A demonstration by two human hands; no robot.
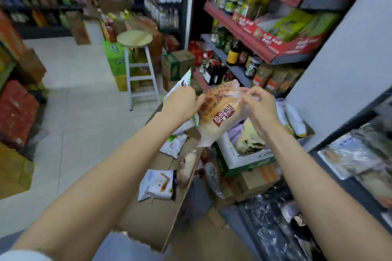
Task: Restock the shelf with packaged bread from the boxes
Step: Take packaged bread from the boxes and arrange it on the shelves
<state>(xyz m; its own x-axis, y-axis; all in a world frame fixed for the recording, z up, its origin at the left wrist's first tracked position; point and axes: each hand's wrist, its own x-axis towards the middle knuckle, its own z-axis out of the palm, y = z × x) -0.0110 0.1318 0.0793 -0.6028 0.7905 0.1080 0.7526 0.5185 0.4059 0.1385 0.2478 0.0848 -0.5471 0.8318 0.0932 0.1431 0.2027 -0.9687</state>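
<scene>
Holding one bread packet (218, 112) up in both hands, mid-air above the open boxes, so we're in the carry step: packet out of the box, not yet on the shelf.

Left hand (182, 101) is curled on the packet's left edge. It looks like it also pins a white-and-green snack bag (184, 82) behind it, though we can't tell that for sure. Right hand (257, 104) pinches the crinkled clear plastic at the packet's top right. Hands sit close together, both clamped on the same packet.

Below us: a brown cardboard box (154, 218) with white snack bags lying on its flap, and just beside it a white box with green print (239, 161) with more packets inside. So stock remains; we judge the job well short of done.

Dark shelf (331, 178) at lower right already carries clear-wrapped packets (350, 154); contents too blurred to name. That looks like the likely target.

Next move, as we read it: swing the packet right and down to that shelf and find a free gap. Soft loaf in thin film, so grip light. Two items in the left hand could snag, so we'd free one first.
</scene>
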